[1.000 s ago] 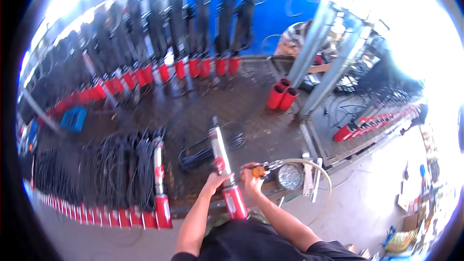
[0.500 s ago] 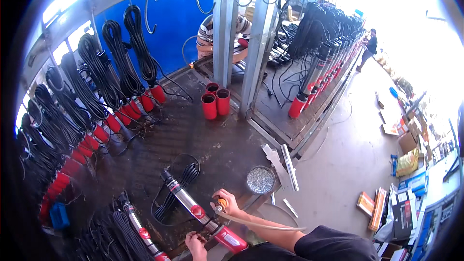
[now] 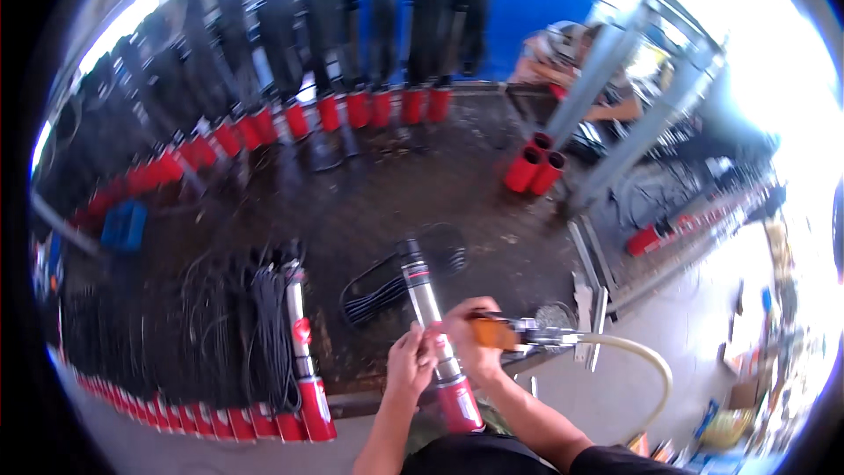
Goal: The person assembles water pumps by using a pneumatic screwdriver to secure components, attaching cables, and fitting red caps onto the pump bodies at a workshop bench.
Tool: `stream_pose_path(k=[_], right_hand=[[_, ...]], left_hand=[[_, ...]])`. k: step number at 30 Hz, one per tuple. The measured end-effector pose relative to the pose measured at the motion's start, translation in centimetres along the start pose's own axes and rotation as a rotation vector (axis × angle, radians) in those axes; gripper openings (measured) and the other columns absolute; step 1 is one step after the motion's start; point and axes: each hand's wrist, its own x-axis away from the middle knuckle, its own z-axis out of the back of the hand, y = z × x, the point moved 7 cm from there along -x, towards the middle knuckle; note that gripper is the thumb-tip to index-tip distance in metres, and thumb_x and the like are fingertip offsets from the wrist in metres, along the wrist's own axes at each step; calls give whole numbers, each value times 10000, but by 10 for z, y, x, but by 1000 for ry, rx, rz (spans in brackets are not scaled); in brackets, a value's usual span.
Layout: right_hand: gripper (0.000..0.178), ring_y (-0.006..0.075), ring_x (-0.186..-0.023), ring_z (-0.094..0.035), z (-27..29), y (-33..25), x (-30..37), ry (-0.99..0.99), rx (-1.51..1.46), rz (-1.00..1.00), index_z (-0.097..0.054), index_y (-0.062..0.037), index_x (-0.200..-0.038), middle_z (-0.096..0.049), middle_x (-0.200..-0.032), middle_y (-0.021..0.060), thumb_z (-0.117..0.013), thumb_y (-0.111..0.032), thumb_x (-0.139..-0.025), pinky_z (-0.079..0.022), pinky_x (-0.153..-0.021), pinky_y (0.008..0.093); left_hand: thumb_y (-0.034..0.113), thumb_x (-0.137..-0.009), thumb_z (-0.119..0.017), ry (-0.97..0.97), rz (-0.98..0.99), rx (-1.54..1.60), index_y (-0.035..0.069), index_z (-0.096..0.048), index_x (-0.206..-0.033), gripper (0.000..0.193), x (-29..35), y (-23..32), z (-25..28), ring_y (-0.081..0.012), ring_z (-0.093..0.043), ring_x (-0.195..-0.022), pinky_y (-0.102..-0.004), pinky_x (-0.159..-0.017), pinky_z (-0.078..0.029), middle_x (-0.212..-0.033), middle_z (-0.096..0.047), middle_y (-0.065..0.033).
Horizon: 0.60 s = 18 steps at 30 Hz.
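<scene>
A submersible pump point(image 3: 424, 301), a slim steel tube with a black top and a red lower end, lies tilted in front of me at the workbench edge. My right hand point(image 3: 475, 347) is wrapped round an orange air tool point(image 3: 495, 332) with a metal fitting, just right of the pump. From that fitting a pale hose point(image 3: 646, 361) loops away to the right. Against the pump's left side is my left hand point(image 3: 410, 368), its fingers pinched together; anything between them is too small or blurred to name. A coiled black cable point(image 3: 374, 303) lies left of the pump.
Several cabled pumps point(image 3: 303, 325) are packed at the left. More stand along the blue wall, with red ends point(image 3: 325, 113). Three red cylinders point(image 3: 523, 169) stand near metal posts point(image 3: 607, 79), where another person point(image 3: 571, 57) bends over. A bowl of small metal parts point(image 3: 554, 315) sits behind the tool.
My view has swung left. The air tool, earlier over the pump, is now turned rightward beside it. My left hand has moved up along the pump. Motion blurs the picture.
</scene>
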Motion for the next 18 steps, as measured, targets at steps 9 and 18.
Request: stream_pose_path(k=[9, 18], right_hand=[[250, 171, -615, -487, -38, -15, -25, 61, -425, 11, -522, -21, -1038, -444, -668, 38, -539, -117, -808, -462, -584, 330], [254, 201, -610, -483, -56, 33, -60, -28, -312, 75, -486, -33, -1031, -461, -677, 69, -544, -109, -796, -464, -601, 363]], left_hand=[[251, -1040, -537, -195, 45, 141, 25, -627, -956, 257, -14, 21, -26, -58, -332, -475, -217, -530, -329, -572, -436, 45], [253, -947, -692, -25, 126, 319, 55, -617, -870, 225, -73, 24, -12, -53, -374, -456, -235, -469, -290, -667, -568, 14]])
